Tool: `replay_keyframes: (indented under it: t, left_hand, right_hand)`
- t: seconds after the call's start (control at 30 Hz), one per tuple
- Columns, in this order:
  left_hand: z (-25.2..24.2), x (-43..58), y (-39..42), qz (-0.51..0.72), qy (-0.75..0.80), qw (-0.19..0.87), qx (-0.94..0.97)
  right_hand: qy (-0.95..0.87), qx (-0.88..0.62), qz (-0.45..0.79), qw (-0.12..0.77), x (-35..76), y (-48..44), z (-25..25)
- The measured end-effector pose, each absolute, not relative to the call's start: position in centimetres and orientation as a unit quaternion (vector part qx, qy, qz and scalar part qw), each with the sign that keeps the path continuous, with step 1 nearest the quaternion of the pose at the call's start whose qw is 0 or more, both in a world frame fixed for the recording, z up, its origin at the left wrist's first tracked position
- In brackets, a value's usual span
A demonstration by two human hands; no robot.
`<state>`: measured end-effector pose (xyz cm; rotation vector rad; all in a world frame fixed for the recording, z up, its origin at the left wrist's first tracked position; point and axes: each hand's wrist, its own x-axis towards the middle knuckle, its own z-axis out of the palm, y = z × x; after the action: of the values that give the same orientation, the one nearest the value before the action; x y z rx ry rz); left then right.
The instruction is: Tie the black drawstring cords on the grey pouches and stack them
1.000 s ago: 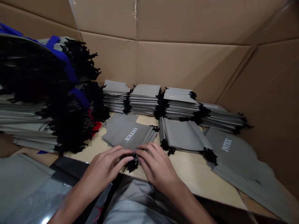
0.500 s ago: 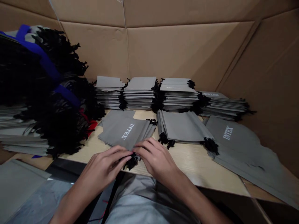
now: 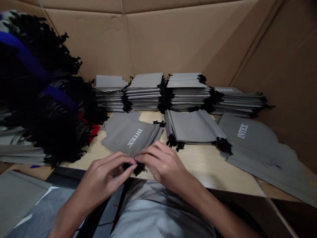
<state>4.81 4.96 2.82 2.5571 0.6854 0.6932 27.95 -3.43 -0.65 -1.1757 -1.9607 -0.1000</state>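
Tilted lower than a moment ago, your view lifts the stacks higher in the frame, and your left hand (image 3: 102, 177) has rolled so its fingertips curl back toward your right hand (image 3: 162, 163). Both hands are closed in a pinch on the black drawstring cords (image 3: 135, 168) of a gray drawstring pouch (image 3: 130, 138) printed INTEX in white. Your fingers hide most of the cords, so you can't make out how they run or whether they're knotted; only a small black tuft shows just below your fingertips. The pouch lies flat on the table (image 3: 223, 177), near its front edge, partly over another gray pouch (image 3: 119, 120).

Behind it, four stacks of folded pouches (image 3: 143, 92) stand in a row against the cardboard wall (image 3: 185, 43). Just to the right of your hands sits a looser pile of pouches (image 3: 192, 127), and a single INTEX pouch (image 3: 247, 142) lies at the far right, running off the frame. On your left, a tall heap of pouches (image 3: 44, 99) bristles with black cords and blue straps (image 3: 59, 97); the left frame edge cuts it off, and its dark mass is hard to read. A red scrap (image 3: 94, 130) peeks out from under it, too hidden to identify.
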Motion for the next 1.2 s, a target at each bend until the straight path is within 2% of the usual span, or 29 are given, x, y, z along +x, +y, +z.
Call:
replay_keyframes:
  t: [0.27,0.57,0.9,1.2]
  left_hand:
    - [2.8,5.0,4.3,0.26,0.224,0.073,0.936]
    - [2.3,5.9,4.1,0.279,0.237,0.017,0.93]
    - [1.8,6.0,4.4,0.306,0.241,0.107,0.915]
    - [2.2,5.9,3.7,0.321,0.217,0.068,0.92]
  right_hand:
    - [-0.78,-0.477,-0.019,0.404,27.7,-3.6,-1.0]
    - [-0.756,-0.472,0.076,0.446,27.2,-3.7,-1.4]
    - [-0.765,-0.461,0.102,0.439,27.5,-3.8,-1.3]
    - [-0.721,-0.461,0.111,0.504,27.3,-3.4,-1.6]
